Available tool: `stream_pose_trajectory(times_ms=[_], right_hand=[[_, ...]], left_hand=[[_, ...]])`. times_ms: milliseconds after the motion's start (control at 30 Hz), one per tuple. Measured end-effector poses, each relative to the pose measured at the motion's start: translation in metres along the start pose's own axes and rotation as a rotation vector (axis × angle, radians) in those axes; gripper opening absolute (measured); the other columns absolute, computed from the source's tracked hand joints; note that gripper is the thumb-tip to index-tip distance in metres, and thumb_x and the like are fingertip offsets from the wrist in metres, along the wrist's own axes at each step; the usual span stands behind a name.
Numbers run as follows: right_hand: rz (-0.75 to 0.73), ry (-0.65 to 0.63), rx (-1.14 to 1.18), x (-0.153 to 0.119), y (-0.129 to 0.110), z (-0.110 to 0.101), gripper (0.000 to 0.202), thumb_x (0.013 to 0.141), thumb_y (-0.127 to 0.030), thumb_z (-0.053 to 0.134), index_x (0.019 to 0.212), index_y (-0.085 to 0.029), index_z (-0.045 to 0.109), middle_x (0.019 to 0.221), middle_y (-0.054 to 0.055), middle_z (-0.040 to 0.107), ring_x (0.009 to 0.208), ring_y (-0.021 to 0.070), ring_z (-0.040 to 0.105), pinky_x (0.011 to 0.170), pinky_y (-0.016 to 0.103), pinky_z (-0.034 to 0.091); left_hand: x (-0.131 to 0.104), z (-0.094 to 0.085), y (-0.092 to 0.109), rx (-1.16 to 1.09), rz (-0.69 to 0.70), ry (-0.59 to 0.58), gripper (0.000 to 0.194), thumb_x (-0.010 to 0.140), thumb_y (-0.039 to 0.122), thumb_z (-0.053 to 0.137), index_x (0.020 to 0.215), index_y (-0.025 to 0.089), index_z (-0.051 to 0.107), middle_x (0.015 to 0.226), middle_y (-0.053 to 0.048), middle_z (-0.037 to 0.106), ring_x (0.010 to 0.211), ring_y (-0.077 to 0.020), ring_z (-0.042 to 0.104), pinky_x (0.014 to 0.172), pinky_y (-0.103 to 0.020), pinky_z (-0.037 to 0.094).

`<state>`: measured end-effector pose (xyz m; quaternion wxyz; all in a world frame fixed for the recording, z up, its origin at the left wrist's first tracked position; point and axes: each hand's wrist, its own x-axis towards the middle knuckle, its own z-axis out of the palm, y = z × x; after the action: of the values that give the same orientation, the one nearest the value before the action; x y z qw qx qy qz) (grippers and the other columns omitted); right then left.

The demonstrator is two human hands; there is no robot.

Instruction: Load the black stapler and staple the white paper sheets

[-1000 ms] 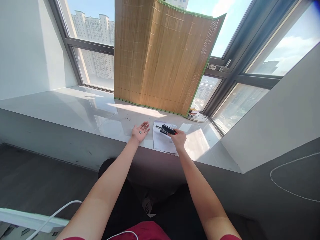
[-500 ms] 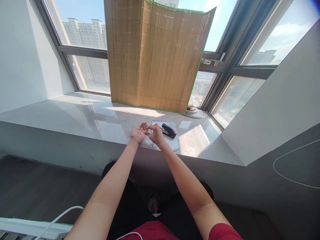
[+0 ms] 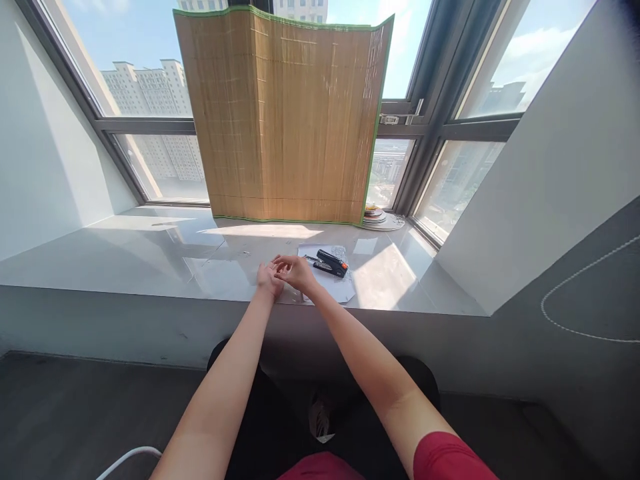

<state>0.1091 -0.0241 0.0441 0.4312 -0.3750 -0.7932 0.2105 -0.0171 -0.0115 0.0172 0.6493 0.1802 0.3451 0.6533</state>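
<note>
Windowsill of pale, glossy tile (image 3: 145, 267) spans the head view, the only one, with two bare hands meeting above its near edge. The left hand (image 3: 269, 281) is turned palm up, its fingers loosely uncurled and clenched on nothing. The right hand (image 3: 297, 272) reaches over it from the three o'clock side, thumb and fingertips drawn together at the left palm; whether they pinch something small cannot be told, since the fingers cover that spot.

From the right hand, a black stapler with an orange-red patch at one end (image 3: 330, 264) sits between two and three o'clock, touched by neither hand. It rests on white paper with dark printed marks (image 3: 343, 289), and a slim metal strip (image 3: 311, 258) points from it towards nine o'clock. At twelve o'clock from the hands, a tan bamboo mat with green edging (image 3: 300, 133) stands in front of a dark metal window frame (image 3: 150, 126). A stack of flat, round pieces (image 3: 376, 219) lies by the mat's lower corner, at five o'clock of it.

The step in hand looks like fine fingertip work over the left palm. The next move, by judgement, calls for a level, steady palm and a light, exact pinch.
</note>
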Motion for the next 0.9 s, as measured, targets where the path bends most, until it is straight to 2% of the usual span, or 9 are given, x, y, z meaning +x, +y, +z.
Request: stream_pose_trajectory(times_ms=[67,167,267,367,467,567,700,833,900], right_hand=[[-0.002,0.113,-0.017,-0.004,0.003,-0.028,0.032,0.084,-0.017,0.085,0.113,-0.029,0.083,0.093,-0.004,0.085,0.086,0.0225,0.072,0.092,0.04,0.059],[0.058,0.284,-0.085,-0.014,0.03,-0.09,0.033,0.088,-0.026,0.082,0.121,-0.028,0.079,0.103,0.002,0.085,0.093,0.0266,0.069,0.104,0.047,0.054],[0.309,0.494,-0.322,-0.031,0.077,-0.155,0.026,0.086,-0.024,0.075,0.111,-0.025,0.08,0.1,0.007,0.083,0.097,0.0308,0.069,0.105,0.051,0.052],[0.578,0.502,-0.39,-0.046,0.123,-0.195,0.03,0.077,-0.018,0.072,0.105,-0.021,0.08,0.089,0.012,0.081,0.092,0.0317,0.07,0.09,0.046,0.054],[0.653,0.505,-0.389,-0.046,0.152,-0.209,0.029,0.075,-0.019,0.072,0.102,-0.019,0.079,0.087,0.014,0.079,0.089,0.0313,0.07,0.085,0.043,0.052],[0.73,0.501,-0.372,-0.036,0.167,-0.209,0.028,0.076,-0.018,0.073,0.103,-0.019,0.079,0.096,0.017,0.08,0.094,0.0313,0.07,0.085,0.04,0.051],[0.753,0.531,-0.364,-0.029,0.173,-0.206,0.026,0.08,-0.017,0.072,0.105,-0.015,0.079,0.103,0.018,0.081,0.1,0.0287,0.073,0.087,0.036,0.051],[0.755,0.578,-0.4,-0.044,0.17,-0.208,0.038,0.086,-0.012,0.057,0.119,-0.014,0.077,0.113,0.017,0.081,0.109,0.0276,0.074,0.093,0.034,0.052],[0.777,0.564,-0.419,-0.057,0.166,-0.211,0.038,0.082,-0.01,0.055,0.112,-0.015,0.079,0.113,0.017,0.081,0.109,0.0292,0.075,0.094,0.035,0.053]], left_hand=[[0.0,0.003,-0.001,-0.009,0.009,0.036,0.059,0.117,0.047,0.02,0.117,0.019,0.072,0.109,-0.016,0.075,0.102,-0.0238,0.076,0.095,-0.039,0.063],[-0.002,0.008,-0.003,0.027,0.015,0.04,0.049,0.117,0.043,0.03,0.1,0.019,0.069,0.091,-0.01,0.069,0.081,-0.0182,0.07,0.08,-0.031,0.059],[-0.004,0.011,-0.005,0.055,0.023,0.019,0.048,0.117,0.039,0.032,0.093,0.019,0.068,0.084,-0.007,0.066,0.073,-0.0158,0.064,0.072,-0.028,0.053],[-0.003,0.01,-0.006,0.058,0.034,0.004,0.049,0.118,0.038,0.032,0.09,0.018,0.067,0.082,-0.006,0.064,0.07,-0.0149,0.062,0.07,-0.028,0.05],[-0.001,0.007,-0.008,0.072,0.053,-0.017,0.048,0.117,0.037,0.033,0.089,0.018,0.067,0.081,-0.006,0.064,0.069,-0.0147,0.061,0.068,-0.028,0.05],[0.001,0.004,-0.009,0.099,0.076,-0.028,0.044,0.116,0.037,0.038,0.089,0.018,0.068,0.082,-0.006,0.063,0.069,-0.0143,0.06,0.067,-0.027,0.05],[0.004,0.0,-0.011,0.169,0.093,-0.017,0.04,0.112,0.039,0.045,0.088,0.018,0.068,0.083,-0.005,0.061,0.069,-0.0127,0.059,0.067,-0.025,0.051],[0.009,-0.004,-0.016,0.497,0.257,-0.085,0.032,0.104,0.042,0.052,0.087,0.019,0.065,0.084,-0.005,0.059,0.07,-0.0125,0.06,0.069,-0.025,0.054],[0.014,-0.005,-0.019,0.647,0.325,-0.119,0.026,0.098,0.042,0.058,0.086,0.019,0.065,0.085,-0.005,0.06,0.072,-0.0137,0.061,0.069,-0.027,0.055]])
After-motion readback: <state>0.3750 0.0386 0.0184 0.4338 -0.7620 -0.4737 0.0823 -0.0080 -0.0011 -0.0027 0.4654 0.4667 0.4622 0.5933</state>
